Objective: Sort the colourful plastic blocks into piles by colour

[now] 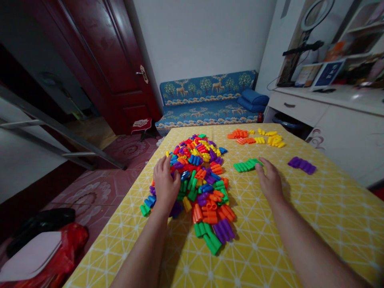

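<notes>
Over the left side of a mixed heap of plastic building blocks is my left hand. Its thumb and fingers are apart, with fingertips among the pieces; a shiny blue block lies beside the thumb. The heap holds red, orange, yellow, green, blue and purple tube-shaped pieces. To its right, my right hand has thumb and index finger around the right end of a row of green blocks lying on the table. A purple row of blocks lies apart, farther right.
Orange blocks and yellow blocks lie grouped toward the far table edge. A yellow patterned cloth covers the table. Beyond stand a blue patterned sofa and a white cabinet; a metal ladder is at left.
</notes>
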`<state>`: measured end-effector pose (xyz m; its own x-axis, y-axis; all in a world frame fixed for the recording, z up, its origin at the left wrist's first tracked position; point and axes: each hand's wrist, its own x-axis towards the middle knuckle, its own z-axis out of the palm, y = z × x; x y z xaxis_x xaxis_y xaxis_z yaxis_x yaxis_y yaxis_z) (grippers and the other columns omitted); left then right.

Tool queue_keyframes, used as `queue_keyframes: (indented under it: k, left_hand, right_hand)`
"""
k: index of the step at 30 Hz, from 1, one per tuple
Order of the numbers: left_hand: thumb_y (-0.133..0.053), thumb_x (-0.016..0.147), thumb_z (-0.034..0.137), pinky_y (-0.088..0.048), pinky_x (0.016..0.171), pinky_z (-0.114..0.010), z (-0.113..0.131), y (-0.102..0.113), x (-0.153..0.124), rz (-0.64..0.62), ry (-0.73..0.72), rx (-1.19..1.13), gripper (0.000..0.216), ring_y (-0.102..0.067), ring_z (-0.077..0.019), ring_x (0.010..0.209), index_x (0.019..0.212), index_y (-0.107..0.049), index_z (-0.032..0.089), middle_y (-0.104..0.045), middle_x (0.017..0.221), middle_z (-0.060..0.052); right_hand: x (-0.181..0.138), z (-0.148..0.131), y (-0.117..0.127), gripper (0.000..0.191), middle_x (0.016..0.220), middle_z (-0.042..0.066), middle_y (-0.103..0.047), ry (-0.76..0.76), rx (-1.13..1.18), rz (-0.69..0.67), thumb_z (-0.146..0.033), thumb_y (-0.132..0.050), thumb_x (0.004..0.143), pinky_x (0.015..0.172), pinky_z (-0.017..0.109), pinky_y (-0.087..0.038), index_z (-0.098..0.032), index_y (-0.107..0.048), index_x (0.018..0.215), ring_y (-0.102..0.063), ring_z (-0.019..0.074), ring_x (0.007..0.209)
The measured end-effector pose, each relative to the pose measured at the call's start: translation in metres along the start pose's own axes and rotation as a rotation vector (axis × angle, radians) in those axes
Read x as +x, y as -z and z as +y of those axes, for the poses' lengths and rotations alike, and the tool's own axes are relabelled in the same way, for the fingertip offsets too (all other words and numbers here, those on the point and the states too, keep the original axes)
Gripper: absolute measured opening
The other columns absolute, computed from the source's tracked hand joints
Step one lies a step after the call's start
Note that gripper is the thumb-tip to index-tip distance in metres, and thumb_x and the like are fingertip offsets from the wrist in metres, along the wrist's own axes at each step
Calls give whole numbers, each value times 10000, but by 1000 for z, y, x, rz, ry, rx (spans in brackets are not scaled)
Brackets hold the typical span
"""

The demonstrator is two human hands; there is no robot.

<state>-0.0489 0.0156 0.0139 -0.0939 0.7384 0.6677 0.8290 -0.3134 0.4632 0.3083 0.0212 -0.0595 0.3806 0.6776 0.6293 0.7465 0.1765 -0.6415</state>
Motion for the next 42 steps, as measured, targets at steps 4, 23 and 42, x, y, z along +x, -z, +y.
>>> queue_keyframes:
  k: [4, 23, 42]
  left_hand:
    - [-537, 890, 393, -440, 1042, -492, -27, 3, 10, -147, 259, 116, 646, -540, -347, 1267, 1456, -413, 108, -585, 1341, -214]
    - [-539, 828, 232, -533, 765, -261, -19, 10, 8, 68, 128, -217, 272, -691, -188, 911, 1052, -694, 213, -738, 1018, -39]
    - [-661, 739, 308, -505, 824, -333, -36, 28, 16, -501, 306, 240, 474, -657, -291, 1067, 1209, -682, 250, -685, 1211, -111]
  right_hand:
    - [-2, -8, 0, 583, 1186, 192, -675, -31, 48, 46, -616, -415, 911, 986, 510, -468, -140, -659, 1144, -615, 315, 1127]
    - [-20, -59, -4, 325, 1115, 135, -679, 228, 177, 32, -389, -452, 981, 1007, 475, -468, -170, -677, 1068, -604, 243, 1106]
    - [-21, -64, -5, 391, 1065, 135, -697, 158, 216, -17, -448, -418, 984, 974, 476, -488, -169, -690, 1009, -628, 258, 1064]
